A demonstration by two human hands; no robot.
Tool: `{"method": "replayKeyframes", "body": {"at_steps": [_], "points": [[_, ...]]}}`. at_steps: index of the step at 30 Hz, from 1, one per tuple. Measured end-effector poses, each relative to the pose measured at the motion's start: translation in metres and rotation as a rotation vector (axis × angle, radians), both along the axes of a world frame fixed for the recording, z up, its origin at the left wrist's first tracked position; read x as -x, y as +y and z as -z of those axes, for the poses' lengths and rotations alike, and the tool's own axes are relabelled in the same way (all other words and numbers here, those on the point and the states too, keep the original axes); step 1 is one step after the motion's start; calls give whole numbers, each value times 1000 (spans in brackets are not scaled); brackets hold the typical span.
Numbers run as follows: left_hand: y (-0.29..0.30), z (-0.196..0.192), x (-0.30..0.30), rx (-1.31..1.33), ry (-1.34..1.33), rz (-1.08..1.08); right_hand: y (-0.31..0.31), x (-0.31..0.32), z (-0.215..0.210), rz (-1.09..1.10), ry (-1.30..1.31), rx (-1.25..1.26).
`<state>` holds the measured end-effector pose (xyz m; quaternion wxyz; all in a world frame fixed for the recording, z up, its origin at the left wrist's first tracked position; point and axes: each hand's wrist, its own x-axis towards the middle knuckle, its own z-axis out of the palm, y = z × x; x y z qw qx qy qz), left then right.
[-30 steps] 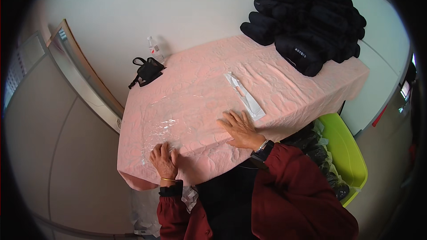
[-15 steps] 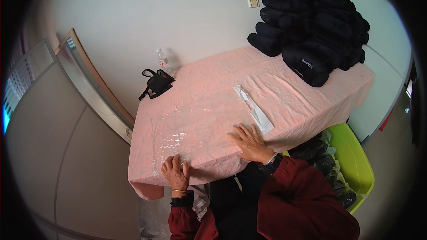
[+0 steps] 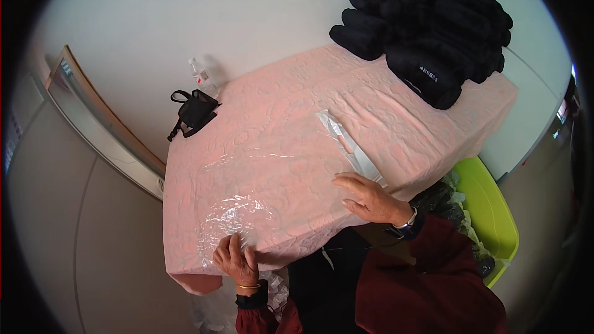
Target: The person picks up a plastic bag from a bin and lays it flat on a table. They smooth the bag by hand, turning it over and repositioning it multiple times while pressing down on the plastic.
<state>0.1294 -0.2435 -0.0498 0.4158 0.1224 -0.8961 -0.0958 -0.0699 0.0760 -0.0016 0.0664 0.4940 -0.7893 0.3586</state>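
Note:
A clear plastic bag (image 3: 232, 213) lies flat on the pink tablecloth, its film glinting most near the front left. A white strip with a slot (image 3: 349, 148) runs along the bag's right end. My left hand (image 3: 237, 261) is at the bag's near left part, fingers bent and closed on the film at the table's front edge. My right hand (image 3: 371, 201) hovers or rests lightly by the near end of the white strip. Its fingers are stretched out, thumb apart, holding nothing.
Black cushions (image 3: 433, 25) are heaped at the back right. A black strapped pouch (image 3: 195, 111) and a clear bottle (image 3: 201, 76) stand by the wall. Right of the table, a lime-green bin (image 3: 489, 210) holds dark plastic-wrapped things. A grey partition (image 3: 111, 210) borders the left.
My right hand has shifted right and lifted its fingers toward the white strip's near end. My left hand stays at the bag's near left, its film now more crinkled. The view has shifted slightly.

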Motion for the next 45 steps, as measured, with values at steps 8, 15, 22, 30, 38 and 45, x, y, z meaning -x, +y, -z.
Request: {"method": "replayKeyframes", "body": {"at_steps": [8,15,22,30,38,45], "points": [[5,-22,-12,-113,-99,4,13,-5,-3,270,182,-59],[90,-79,48,-55,-312,507,-33,-14,-19,109,208,-66],[101,-34,85,2,-400,535,-40,-18,3,93,162,-364],[-15,-51,13,117,-580,221,-10,1,-9,71,117,-478],[-69,-47,-21,185,-581,53,-2,4,1,153,139,-434],[-3,-44,-10,235,-366,97,4,-24,-9,264,189,-315]]}}
